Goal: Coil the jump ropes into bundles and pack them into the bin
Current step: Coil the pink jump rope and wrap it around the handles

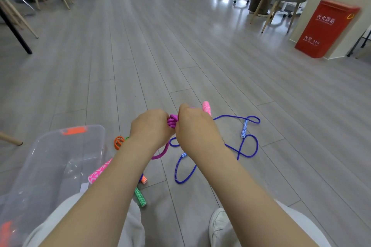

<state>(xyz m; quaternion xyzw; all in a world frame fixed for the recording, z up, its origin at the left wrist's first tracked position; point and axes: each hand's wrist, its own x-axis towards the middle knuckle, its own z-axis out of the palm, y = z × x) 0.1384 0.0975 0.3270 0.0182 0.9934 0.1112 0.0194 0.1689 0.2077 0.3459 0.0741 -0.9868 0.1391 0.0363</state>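
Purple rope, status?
Left hand and right hand grip purple rope coils. Blue rope loose on floor. Bin unobstructed.

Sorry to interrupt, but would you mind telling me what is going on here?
A person is bundling jump ropes. Both the left hand and the right hand grip a coiled purple rope above the floor. A blue rope lies loose on the floor, and the clear bin waits at the left.
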